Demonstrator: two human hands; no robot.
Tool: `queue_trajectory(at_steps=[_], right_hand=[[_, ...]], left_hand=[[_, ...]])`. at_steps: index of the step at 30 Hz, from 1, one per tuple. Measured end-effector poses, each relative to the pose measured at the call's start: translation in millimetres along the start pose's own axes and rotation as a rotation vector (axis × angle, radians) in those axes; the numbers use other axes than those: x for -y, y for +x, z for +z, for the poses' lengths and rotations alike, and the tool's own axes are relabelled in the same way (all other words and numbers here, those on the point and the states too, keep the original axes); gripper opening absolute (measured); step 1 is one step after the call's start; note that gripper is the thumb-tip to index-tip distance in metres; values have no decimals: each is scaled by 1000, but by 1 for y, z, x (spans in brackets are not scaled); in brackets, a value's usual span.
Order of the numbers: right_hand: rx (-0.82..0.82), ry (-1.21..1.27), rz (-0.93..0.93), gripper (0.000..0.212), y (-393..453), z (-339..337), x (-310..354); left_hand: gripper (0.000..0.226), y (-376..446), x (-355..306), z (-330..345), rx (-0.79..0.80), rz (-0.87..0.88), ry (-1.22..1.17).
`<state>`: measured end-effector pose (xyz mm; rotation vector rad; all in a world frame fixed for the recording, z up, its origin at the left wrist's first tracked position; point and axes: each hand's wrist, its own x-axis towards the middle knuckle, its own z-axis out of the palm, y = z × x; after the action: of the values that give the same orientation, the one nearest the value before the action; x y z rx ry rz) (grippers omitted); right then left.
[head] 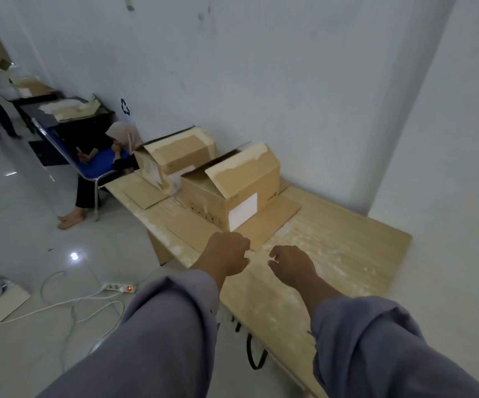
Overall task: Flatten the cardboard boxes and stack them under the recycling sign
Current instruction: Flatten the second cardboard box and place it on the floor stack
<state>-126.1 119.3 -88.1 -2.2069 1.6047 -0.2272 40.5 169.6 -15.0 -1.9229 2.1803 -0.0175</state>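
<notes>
Two cardboard boxes stand on the table (pixel 333 245), both still erect with top flaps open. The near box (pixel 232 191) carries a white label and sits on a flat cardboard sheet (pixel 272 222); the far box (pixel 180 156) is just behind it, against the wall. The recycling sign (pixel 125 106) is on the wall to the left, well apart from both.

My left hand (pixel 228 255) and right hand (pixel 291 261) hover above the table edge in front of the near box, fingers loosely curled, holding nothing.

Handling judgement: empty corrugated board, light and stiff, creasing along its scored folds. Torn flap edges look weak, so I would take hold at opposite corners of the walls and push them askew.

Count: two boxes, one flat sheet under them, one sign.
</notes>
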Motion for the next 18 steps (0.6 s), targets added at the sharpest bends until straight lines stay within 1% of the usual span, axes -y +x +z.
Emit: queue_trajectory(at_steps=[4, 8, 11, 14, 18], right_hand=[[-79, 27, -9, 32, 75, -30, 38], [-139, 77, -36, 30, 130, -44, 74], [-170, 91, -14, 30, 169, -44, 94], [-198, 24, 6, 32, 209, -46, 113], [-276, 17, 90, 34, 261, -56, 146]], left_hand=[[44, 48, 56, -27, -97, -33, -36], [43, 87, 104, -33, -131, -61, -29], [39, 122, 143, -29, -204, -38, 9], [38, 163, 186, -30, -270, -3, 85], [35, 213, 245, -44, -339, 16, -18]])
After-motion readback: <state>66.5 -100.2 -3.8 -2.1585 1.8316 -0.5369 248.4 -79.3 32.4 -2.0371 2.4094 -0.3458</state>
